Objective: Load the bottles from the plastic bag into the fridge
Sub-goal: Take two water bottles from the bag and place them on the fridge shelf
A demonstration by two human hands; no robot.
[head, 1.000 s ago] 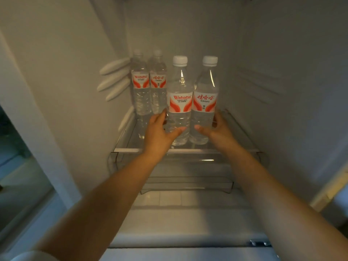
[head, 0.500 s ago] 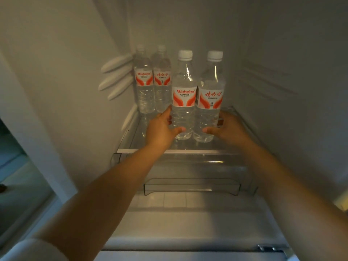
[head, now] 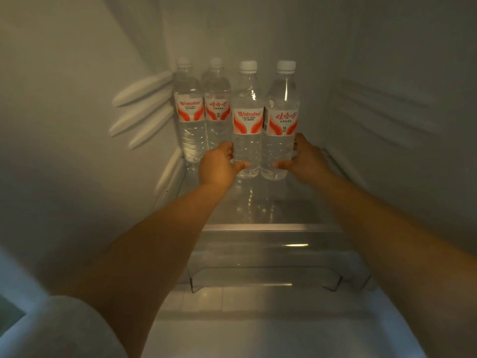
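Risk assessment, nearest items first. The clear drawer below the glass shelf presents no hazard. The two front bottles stand close together, mid-shelf. If either is pushed off-axis while being slid toward 12 o'clock, it is likely to tip against its neighbour or strike the two rear bottles; a smooth glass surface and tall, narrow bodies make toppling plausible. Releasing one side early could also let a bottle lean toward 3 o'clock, where open shelf remains.

Hand state. The left hand grips the lower body of the left front bottle, thumb across its front, fingers wrapped behind. The right hand grips the lower body of the right front bottle in the same manner. Both bottles appear upright, bases at or just above the shelf; contact cannot be confirmed.

Farther back, at 11 o'clock, the rear left bottle and rear right bottle stand upright, untouched. The plastic bag is not in view.
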